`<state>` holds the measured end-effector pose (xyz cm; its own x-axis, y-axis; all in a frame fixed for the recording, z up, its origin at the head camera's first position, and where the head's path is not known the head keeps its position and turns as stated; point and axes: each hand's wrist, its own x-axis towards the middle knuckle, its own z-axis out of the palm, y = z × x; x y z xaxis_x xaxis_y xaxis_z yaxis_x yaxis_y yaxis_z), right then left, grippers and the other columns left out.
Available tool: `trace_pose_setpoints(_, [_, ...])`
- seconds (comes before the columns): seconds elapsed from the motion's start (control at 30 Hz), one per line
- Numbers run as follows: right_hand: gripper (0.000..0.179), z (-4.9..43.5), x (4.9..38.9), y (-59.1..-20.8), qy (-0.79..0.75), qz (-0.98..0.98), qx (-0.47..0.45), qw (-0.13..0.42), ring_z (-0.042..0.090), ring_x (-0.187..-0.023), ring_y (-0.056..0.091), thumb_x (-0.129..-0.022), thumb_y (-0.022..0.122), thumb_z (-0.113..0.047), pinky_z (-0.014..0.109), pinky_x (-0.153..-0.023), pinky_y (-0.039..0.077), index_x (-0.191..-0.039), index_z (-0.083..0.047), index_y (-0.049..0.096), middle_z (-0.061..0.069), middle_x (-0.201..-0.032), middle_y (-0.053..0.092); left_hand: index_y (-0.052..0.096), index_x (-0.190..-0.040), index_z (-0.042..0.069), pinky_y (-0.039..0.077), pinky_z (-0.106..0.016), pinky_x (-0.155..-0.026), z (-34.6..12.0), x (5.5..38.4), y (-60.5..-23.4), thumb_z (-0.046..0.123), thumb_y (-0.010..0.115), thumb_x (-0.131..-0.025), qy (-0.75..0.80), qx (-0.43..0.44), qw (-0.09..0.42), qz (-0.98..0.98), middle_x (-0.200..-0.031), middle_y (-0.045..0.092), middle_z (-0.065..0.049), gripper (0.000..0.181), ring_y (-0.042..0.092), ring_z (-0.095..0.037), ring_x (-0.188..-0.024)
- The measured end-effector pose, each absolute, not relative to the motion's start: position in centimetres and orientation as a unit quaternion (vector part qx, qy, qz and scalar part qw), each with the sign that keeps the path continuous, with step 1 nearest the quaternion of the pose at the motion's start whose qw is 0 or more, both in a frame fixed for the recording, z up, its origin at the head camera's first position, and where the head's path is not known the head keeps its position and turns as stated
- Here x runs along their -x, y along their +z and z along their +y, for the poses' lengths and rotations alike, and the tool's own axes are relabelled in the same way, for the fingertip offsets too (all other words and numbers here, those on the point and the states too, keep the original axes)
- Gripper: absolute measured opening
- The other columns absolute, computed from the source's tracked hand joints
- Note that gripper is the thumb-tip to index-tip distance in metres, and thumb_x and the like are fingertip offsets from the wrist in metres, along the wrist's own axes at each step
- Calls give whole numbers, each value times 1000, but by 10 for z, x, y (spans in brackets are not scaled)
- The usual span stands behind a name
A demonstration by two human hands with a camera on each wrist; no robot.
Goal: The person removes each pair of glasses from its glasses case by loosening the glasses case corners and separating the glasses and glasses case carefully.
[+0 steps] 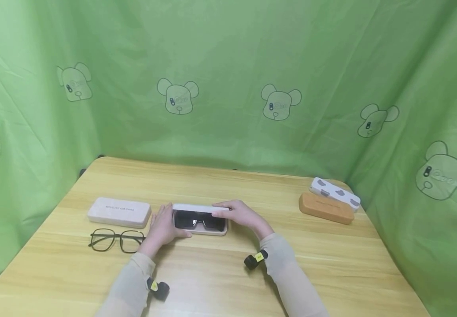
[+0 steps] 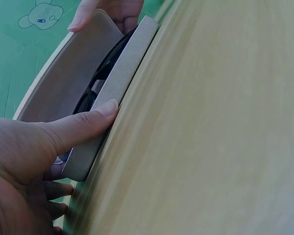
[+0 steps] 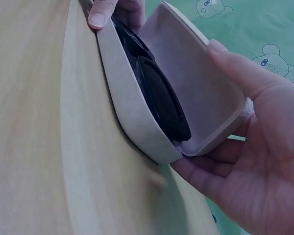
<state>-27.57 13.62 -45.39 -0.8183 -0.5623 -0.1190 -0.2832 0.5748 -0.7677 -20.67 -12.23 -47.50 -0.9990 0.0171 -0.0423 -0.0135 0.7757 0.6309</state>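
An open white glasses case [image 1: 192,207] lies on the table in front of me, its lid raised at the back. Dark sunglasses [image 1: 214,221] sit inside, lenses upward. My left hand [image 1: 164,227] grips the case's left end, thumb along the front wall [image 2: 118,68] and the other fingers partly hidden behind. At the opposite end my right hand [image 1: 243,214] holds the lid [image 3: 196,88], its thumb on the lid's edge and its fingers curled behind the case. Just left of my left hand are black-framed eyeglasses [image 1: 113,240], unfolded on the table.
A closed pale case [image 1: 119,212] with lettering lies behind the eyeglasses. Far right, an orange case [image 1: 326,208] rests against a white case with grey patches [image 1: 336,192]. Green curtains [image 1: 228,136] enclose the wooden table [image 1: 197,273] at the back and sides.
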Motion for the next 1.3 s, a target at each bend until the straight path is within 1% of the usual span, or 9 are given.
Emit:
trace_pose_setpoints(0.17, [42, 135, 278, -456, -419, 858, 236, 181, 20, -119, 61, -91, 63, -46, 48, -114, 38, -124, -21, 67, 1, -122, 70, 25, -150, -6, 7, -63, -120, -123, 207, -477, 39, 90, -60, 337, 0, 21, 941, -156, 25, -28, 120, 13, -48, -147])
trace_pose_setpoints(0.33, [44, 132, 278, -460, -437, 859, 211, 162, 20, -114, 61, -92, 60, -51, 48, -110, 42, -120, -19, 68, 2, -117, 71, 25, -151, -2, 7, -64, -119, -122, 207, -476, 38, 90, -61, 339, -1, 22, 941, -156, 26, -27, 119, 14, -47, -147])
trace_pose_setpoints(0.57, [54, 130, 276, -464, -436, 868, 200, 128, 26, -124, 57, -93, 56, -54, 51, -113, 39, -133, -17, 59, 6, -131, 64, 29, -150, 1, 8, -66, -118, -122, 208, -475, 37, 91, -59, 342, -4, 21, 940, -155, 30, -26, 116, 16, -49, -146])
trace_pose_setpoints(0.67, [59, 130, 275, -461, -424, 875, 206, 111, 29, -119, 59, -94, 55, -54, 53, -110, 41, -139, -15, 54, 9, -135, 61, 30, -150, 2, 8, -67, -118, -122, 208, -475, 37, 91, -59, 341, -6, 19, 940, -155, 31, -26, 115, 17, -49, -146])
trace_pose_setpoints(0.8, [61, 128, 274, -454, -419, 878, 215, 89, 32, -122, 58, -95, 55, -50, 53, -109, 43, -142, -12, 49, 12, -140, 57, 29, -150, 0, 8, -66, -118, -123, 209, -475, 37, 91, -60, 341, -6, 19, 940, -155, 30, -26, 116, 16, -49, -146])
trace_pose_setpoints(0.93, [60, 126, 271, -445, -409, 881, 232, 63, 34, -133, 50, -96, 57, -44, 52, -111, 41, -143, -9, 48, 13, -146, 51, 28, -150, -2, 8, -66, -118, -123, 209, -475, 38, 91, -60, 340, -6, 19, 940, -155, 29, -28, 117, 16, -49, -146])
trace_pose_setpoints(1.0, [59, 125, 270, -440, -400, 884, 238, 49, 34, -135, 47, -95, 57, -43, 53, -112, 39, -143, -10, 47, 13, -148, 49, 29, -149, -2, 8, -66, -118, -123, 209, -476, 39, 91, -60, 340, -7, 18, 940, -155, 30, -28, 116, 16, -49, -146])
trace_pose_setpoints(1.2, [59, 123, 260, -426, -381, 893, 239, 14, 31, -142, 37, -93, 59, -46, 57, -118, 27, -143, -17, 48, 9, -151, 45, 31, -149, 1, 8, -69, -117, -124, 209, -475, 38, 91, -60, 341, -17, 13, 940, -155, 32, -26, 113, 17, -51, -146])
trace_pose_setpoints(1.3, [60, 121, 254, -420, -370, 896, 245, -6, 30, -143, 34, -92, 61, -47, 57, -119, 26, -143, -17, 48, 8, -152, 43, 31, -149, 0, 8, -69, -117, -123, 208, -474, 38, 90, -61, 339, -19, 15, 941, -155, 31, -27, 113, 17, -51, -145])
